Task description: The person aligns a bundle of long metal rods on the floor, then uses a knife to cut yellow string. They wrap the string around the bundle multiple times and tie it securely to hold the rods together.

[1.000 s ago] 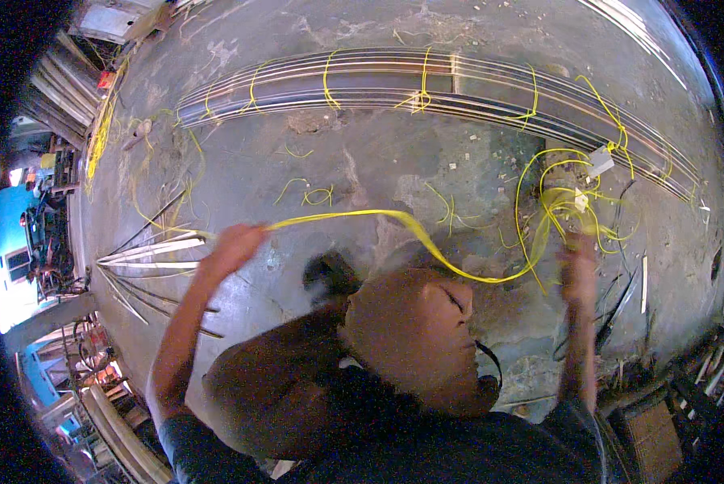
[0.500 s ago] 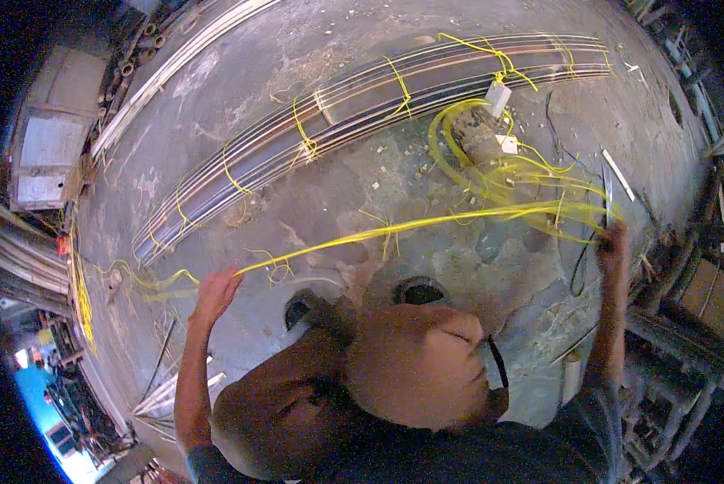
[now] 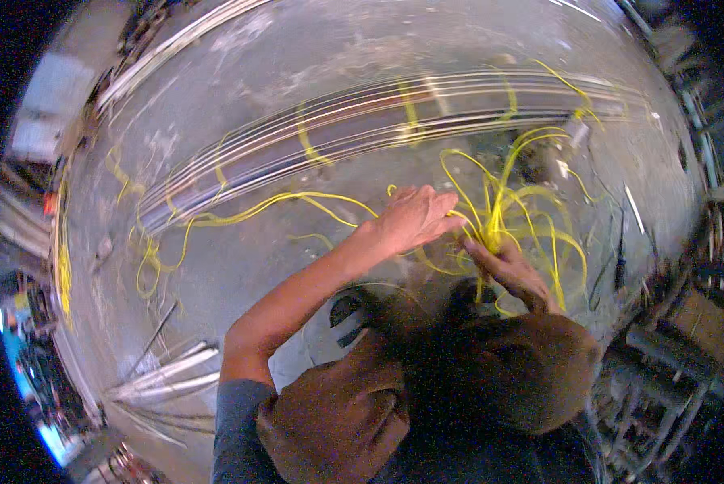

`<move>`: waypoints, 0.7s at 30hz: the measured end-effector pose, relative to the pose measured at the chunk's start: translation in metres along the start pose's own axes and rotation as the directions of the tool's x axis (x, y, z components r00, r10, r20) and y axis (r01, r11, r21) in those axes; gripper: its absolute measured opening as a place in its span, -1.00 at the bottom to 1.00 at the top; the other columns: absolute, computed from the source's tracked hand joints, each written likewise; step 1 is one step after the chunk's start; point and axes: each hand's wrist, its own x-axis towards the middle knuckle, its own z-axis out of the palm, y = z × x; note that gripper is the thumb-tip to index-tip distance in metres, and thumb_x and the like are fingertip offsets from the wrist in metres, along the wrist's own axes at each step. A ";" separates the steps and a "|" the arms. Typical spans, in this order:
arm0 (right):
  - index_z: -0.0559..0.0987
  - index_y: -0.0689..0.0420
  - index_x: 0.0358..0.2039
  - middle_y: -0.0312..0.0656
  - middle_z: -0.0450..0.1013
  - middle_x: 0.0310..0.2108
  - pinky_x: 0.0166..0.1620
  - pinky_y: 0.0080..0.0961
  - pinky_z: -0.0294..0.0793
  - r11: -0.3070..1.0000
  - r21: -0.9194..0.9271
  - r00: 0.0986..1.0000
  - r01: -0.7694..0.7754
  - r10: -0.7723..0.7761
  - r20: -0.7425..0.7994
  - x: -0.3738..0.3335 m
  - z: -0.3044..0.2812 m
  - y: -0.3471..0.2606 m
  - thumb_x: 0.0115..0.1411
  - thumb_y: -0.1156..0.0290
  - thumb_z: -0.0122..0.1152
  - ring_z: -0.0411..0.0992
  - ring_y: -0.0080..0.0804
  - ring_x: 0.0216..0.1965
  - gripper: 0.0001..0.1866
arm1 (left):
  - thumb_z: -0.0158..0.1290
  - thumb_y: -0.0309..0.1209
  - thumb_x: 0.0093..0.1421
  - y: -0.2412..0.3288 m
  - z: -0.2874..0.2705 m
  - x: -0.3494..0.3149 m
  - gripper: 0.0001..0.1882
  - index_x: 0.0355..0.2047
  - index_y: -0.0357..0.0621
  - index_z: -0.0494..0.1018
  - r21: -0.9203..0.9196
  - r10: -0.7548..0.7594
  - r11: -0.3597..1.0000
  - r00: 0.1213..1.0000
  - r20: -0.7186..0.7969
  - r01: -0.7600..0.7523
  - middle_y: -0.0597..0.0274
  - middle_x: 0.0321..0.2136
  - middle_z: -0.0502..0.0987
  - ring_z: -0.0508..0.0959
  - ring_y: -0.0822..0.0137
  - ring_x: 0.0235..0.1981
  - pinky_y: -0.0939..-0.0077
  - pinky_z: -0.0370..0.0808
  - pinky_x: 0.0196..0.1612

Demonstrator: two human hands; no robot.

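Note:
A bunch of yellow cords [image 3: 495, 211] fans out in loops between and beyond my hands. My right hand [image 3: 513, 273] is closed around the base of the bunch, low in front of my knees. Close to its left, my left hand [image 3: 417, 218] has its fingers curled on yellow cord, palm down. Slack yellow strands [image 3: 297, 196] trail leftward from it along the floor. Past both hands lies a long bundle of thin strips or rods [image 3: 358, 121], tied across at several places with yellow cord. The left fingertips partly hide the cord they grip.
Pale tags [image 3: 576, 133] hang at the bundle's right end. A white strip [image 3: 634, 208] lies on the floor [image 3: 241, 278] at right. More yellow strands [image 3: 64, 258] hang at the left edge. Pale sticks [image 3: 168, 375] lie at lower left, and pipes [image 3: 660, 387] are stacked at lower right.
My hands were far apart with the cords stretched taut between them. Both have come together at the centre right, and the cords now hang slack and looped. The view has shifted.

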 end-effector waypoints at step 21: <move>0.39 0.07 0.13 -0.20 0.44 -0.04 -0.08 -0.53 0.37 0.990 0.133 0.990 -0.054 0.070 -0.121 -0.003 0.050 -0.052 0.28 -0.17 -0.09 0.41 -0.45 -0.21 -0.37 | -0.15 -0.24 0.32 0.006 0.048 -0.019 -0.75 -0.29 -0.16 0.39 -0.314 -0.162 0.949 0.873 -0.461 0.010 -0.06 -0.50 0.52 0.55 -0.09 -0.45 0.06 0.45 -0.43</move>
